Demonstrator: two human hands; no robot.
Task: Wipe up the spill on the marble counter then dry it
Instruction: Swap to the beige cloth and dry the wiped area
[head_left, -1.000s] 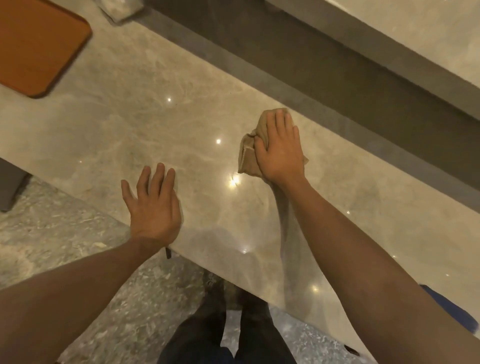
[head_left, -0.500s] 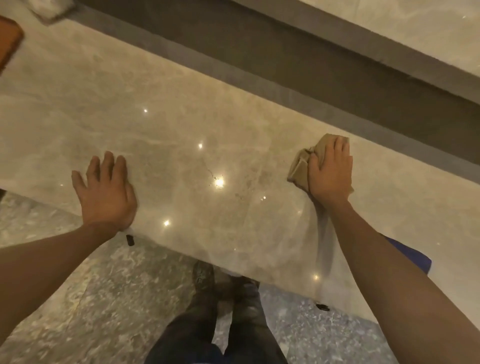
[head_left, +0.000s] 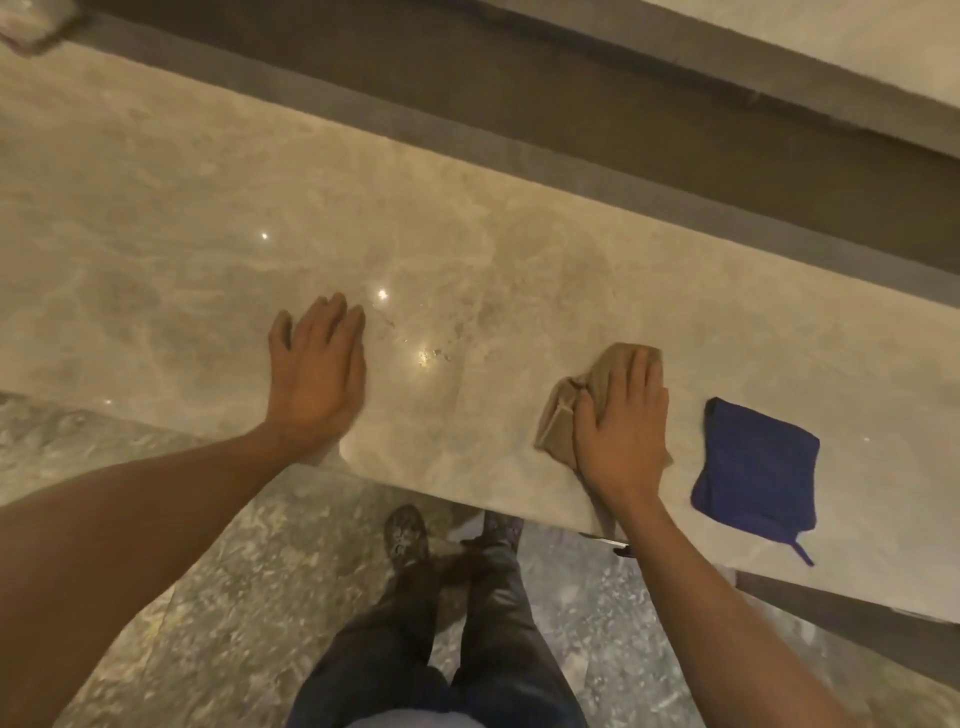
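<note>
The right hand (head_left: 623, 436) lies palm down on a crumpled tan cloth (head_left: 563, 410), pressing it flat against the marble tabletop (head_left: 208, 249). Its fingers (head_left: 641, 374) are stretched out straight over the cloth rather than curled around it, so the cloth is pinned beneath them, not gripped. Bunched folds of the cloth stick out past the thumb side of those fingers and a small edge shows on the little-finger side near the wrist.

The left hand (head_left: 314, 374) rests flat on the bare tabletop, its fingers (head_left: 332, 317) spread loosely and holding nothing. The heel of that hand sits close to the near edge of the stone.

Between the fingertips of the two hands, a little closer to the left ones, the stone shows faint speckled marks and smears (head_left: 441, 343) around two bright reflected light spots; whether they are wet cannot be told.

Just beyond the little-finger side of the right hand, apart from it, a folded dark blue cloth (head_left: 756, 462) lies flat on the tabletop with a small loop at its near corner.

Below the tabletop edge, the person's dark trousers (head_left: 467, 639) and shoes (head_left: 405, 535) stand on a speckled stone floor (head_left: 208, 597).
</note>
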